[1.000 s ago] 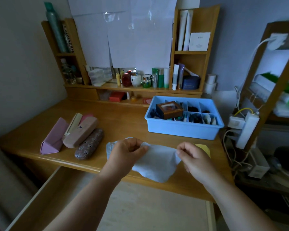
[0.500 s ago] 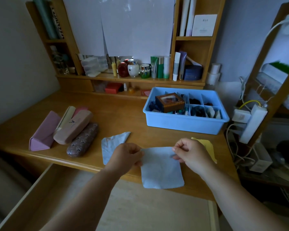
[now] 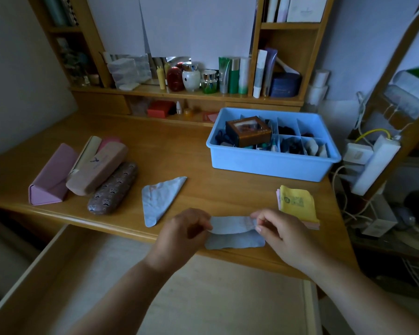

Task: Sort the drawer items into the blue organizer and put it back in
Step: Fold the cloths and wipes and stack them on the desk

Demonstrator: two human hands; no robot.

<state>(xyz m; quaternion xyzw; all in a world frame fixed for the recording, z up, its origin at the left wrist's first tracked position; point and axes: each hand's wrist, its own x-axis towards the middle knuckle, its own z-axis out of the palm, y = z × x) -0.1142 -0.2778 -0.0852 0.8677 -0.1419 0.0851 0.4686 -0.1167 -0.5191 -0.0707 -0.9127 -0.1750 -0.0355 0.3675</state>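
A pale blue cleaning cloth (image 3: 235,234) lies folded over at the desk's near edge. My left hand (image 3: 183,229) pinches its left corner and my right hand (image 3: 275,229) pinches its right corner. A second blue cloth (image 3: 159,199) lies flat to the left. Folded yellow and pink cloths (image 3: 296,205) are stacked to the right. The blue organizer (image 3: 271,163) stands at the back right of the desk, its compartments full of small items with a brown box (image 3: 248,130) on top. Below the desk edge the wooden drawer (image 3: 49,274) is pulled out.
Several glasses cases (image 3: 97,168) lie in a group at the desk's left. Cosmetic bottles and jars (image 3: 213,79) line the back shelf. A white power strip (image 3: 375,163) with cables hangs at the right beside a wooden rack.
Both hands have folded the cloth's far edge toward me, halving it. The view has dipped, and the yellow cloth stack is more exposed.
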